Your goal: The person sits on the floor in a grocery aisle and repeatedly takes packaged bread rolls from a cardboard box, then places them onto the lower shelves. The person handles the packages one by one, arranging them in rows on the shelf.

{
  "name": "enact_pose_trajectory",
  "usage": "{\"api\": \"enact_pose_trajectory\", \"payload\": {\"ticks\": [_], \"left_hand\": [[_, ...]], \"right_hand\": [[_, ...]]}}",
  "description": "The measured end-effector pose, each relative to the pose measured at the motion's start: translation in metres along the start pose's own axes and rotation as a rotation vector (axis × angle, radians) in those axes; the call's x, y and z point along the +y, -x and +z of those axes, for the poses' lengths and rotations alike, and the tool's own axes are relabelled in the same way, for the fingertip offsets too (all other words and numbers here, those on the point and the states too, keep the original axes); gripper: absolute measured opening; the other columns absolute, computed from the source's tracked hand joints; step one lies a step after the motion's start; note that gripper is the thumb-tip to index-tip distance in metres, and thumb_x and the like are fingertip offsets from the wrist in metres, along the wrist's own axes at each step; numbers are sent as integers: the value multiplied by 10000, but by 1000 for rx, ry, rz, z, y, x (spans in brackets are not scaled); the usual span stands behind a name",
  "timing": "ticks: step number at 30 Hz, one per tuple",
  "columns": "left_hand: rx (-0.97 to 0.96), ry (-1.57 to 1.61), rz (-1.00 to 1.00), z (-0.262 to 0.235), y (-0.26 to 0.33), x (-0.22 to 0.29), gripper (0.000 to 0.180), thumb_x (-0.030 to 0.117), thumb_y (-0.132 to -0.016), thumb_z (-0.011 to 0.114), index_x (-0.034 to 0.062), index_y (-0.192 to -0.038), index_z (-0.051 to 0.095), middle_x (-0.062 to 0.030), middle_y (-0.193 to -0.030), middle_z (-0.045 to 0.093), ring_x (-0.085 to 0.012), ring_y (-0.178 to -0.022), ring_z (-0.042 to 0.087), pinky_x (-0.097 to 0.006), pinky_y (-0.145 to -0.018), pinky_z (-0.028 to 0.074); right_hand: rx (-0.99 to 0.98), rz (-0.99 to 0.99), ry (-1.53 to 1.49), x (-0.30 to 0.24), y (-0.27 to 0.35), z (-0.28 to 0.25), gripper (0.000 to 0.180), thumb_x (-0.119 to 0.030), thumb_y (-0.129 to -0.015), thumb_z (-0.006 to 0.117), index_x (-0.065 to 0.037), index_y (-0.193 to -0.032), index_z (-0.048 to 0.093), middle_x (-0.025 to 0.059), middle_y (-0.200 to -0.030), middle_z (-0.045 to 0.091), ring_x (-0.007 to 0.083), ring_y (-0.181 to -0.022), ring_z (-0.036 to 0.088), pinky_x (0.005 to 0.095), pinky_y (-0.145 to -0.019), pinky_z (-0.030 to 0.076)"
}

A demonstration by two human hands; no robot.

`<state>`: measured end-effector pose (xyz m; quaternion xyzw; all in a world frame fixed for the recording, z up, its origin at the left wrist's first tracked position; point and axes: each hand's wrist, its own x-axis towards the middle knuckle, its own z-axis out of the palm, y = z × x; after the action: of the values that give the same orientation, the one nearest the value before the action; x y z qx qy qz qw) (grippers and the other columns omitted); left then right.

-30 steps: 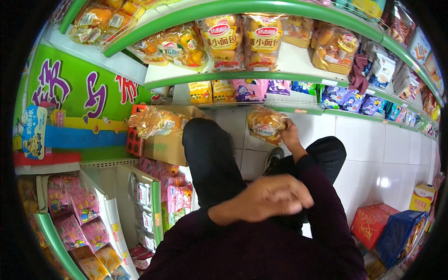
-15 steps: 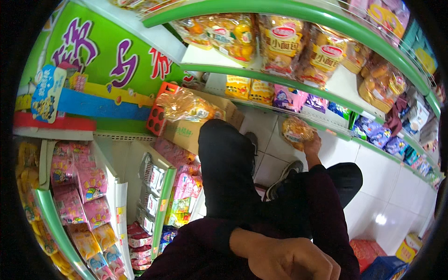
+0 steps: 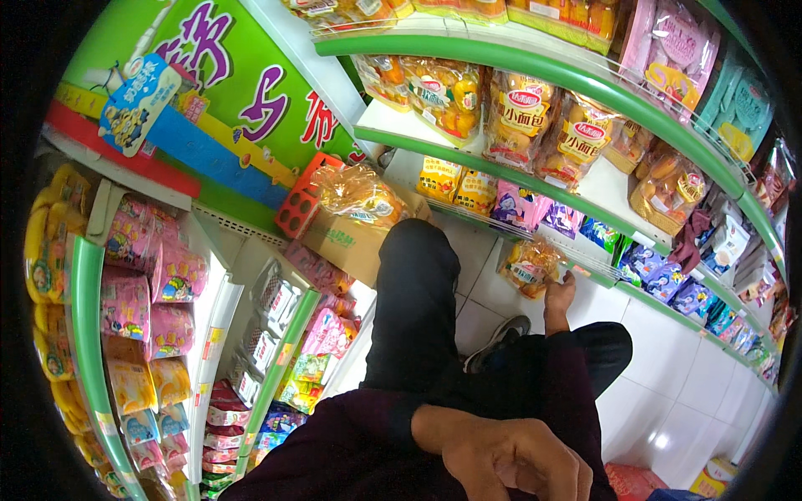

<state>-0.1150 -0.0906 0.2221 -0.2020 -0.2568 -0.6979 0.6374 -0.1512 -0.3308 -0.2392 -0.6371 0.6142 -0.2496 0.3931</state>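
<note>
Snack aisle, landmark: the cardboard carton (image 3: 338, 246). Work looks partway along, in my judgement. One bagged loaf (image 3: 359, 196) lies on top of the carton; a second, the held bread bag (image 3: 528, 265), is in hand to the right of the carton, not set down so far as I can make out. Whether its underside meets the floor, cannot tell. Beyond the carton and to its right, more bread packs (image 3: 520, 117) stand on the upper shelf (image 3: 608, 194), a bare stretch showing among them.

Right hand (image 3: 560, 296): narrow grip, closed on the near right edge of the held bread bag, just short of the lower shelf's green edge (image 3: 598, 272), right of the carton.

Left hand (image 3: 518, 459): well apart from the carton, on the wearer's side and to the right, in front of the body. Fingers loosely curled, neither wide nor fully clenched; nothing seen in it, but the inner palm is hidden, so cannot tell if it is empty.

Also noted: a dark-trousered knee (image 3: 418, 267) overlaps the carton's right end from my view; contact uncertain. Red holed crate (image 3: 301, 209) just left of the carton.
</note>
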Motion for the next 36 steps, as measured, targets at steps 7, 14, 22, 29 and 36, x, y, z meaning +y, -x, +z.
{"api": "enact_pose_trajectory", "payload": {"ticks": [7,14,22,29,36], "left_hand": [[-180,-88,112,5,19,-11,226,166,-965,786,-27,-1059,714,-210,-1109,669,-311,-998,677,-398,-848,552],[-124,-455,151,-9,65,54,405,403,-885,752,15,-998,728,-163,-1010,706,-306,-884,670,-406,-795,577],[1632,-1369,318,-79,240,134,108,92,-1022,659,8,-1086,684,-65,-1034,730,-151,-967,671,-304,-928,516],[1917,-2497,-29,-169,369,183,617,187,-927,751,-2,-1461,507,-262,-1396,577,-391,-1262,572,-471,-1041,497],[2363,-2600,-430,-224,345,227,561,379,-1022,589,95,-1502,529,-216,-1543,498,-450,-1343,498,-615,-1050,420]], "right_hand": [[-59,-76,-93,-58,41,-36,683,-57,-827,830,153,-1409,541,289,-1317,628,333,-1052,701,397,-882,583],[-202,154,-470,-54,53,-56,543,38,-929,689,74,-1441,512,165,-1317,616,229,-952,687,318,-751,579],[-381,145,-658,-79,95,-85,424,14,-983,637,43,-1396,548,133,-1236,654,203,-892,700,313,-747,586],[-392,186,-651,-113,122,-104,377,44,-955,655,22,-1328,601,111,-1194,666,194,-883,688,308,-739,568],[-398,-132,-545,-136,75,-117,412,36,-949,691,4,-1349,598,111,-1246,697,196,-909,715,314,-777,575]]}}
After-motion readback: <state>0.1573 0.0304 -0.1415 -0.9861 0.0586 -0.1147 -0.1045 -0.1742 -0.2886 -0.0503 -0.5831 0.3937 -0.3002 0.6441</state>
